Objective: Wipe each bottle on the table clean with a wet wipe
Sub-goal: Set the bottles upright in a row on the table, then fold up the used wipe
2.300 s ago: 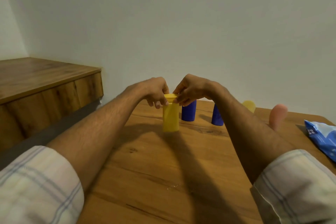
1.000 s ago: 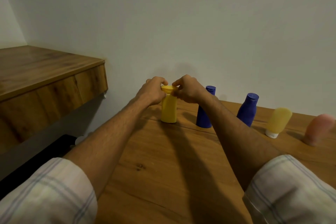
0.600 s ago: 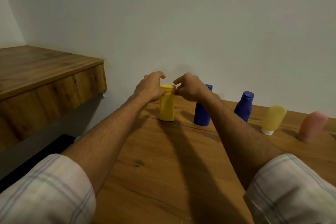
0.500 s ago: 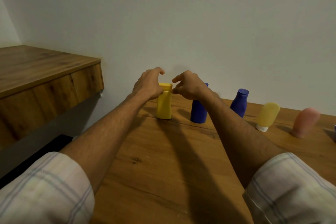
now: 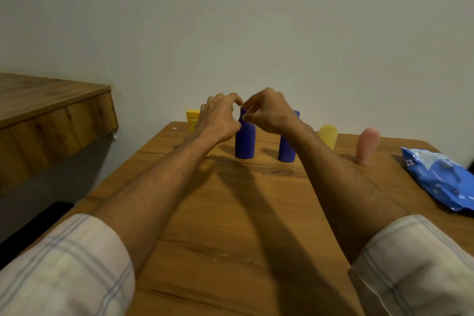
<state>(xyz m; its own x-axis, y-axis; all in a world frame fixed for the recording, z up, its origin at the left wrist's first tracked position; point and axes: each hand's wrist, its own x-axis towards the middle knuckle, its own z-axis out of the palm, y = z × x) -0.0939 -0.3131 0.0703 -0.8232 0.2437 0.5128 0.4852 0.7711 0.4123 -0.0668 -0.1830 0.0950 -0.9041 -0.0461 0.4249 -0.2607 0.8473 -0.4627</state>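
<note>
bottles line a wooden table by a plain, perhaps grey wall.

Row along far edge of table, left to right: first bottle, second bottle, third bottle, fourth bottle, fifth bottle. Our left hand and right hand meet at second bottle's top. Wipes pack far right, nearer us. Side counter left of table.
</note>
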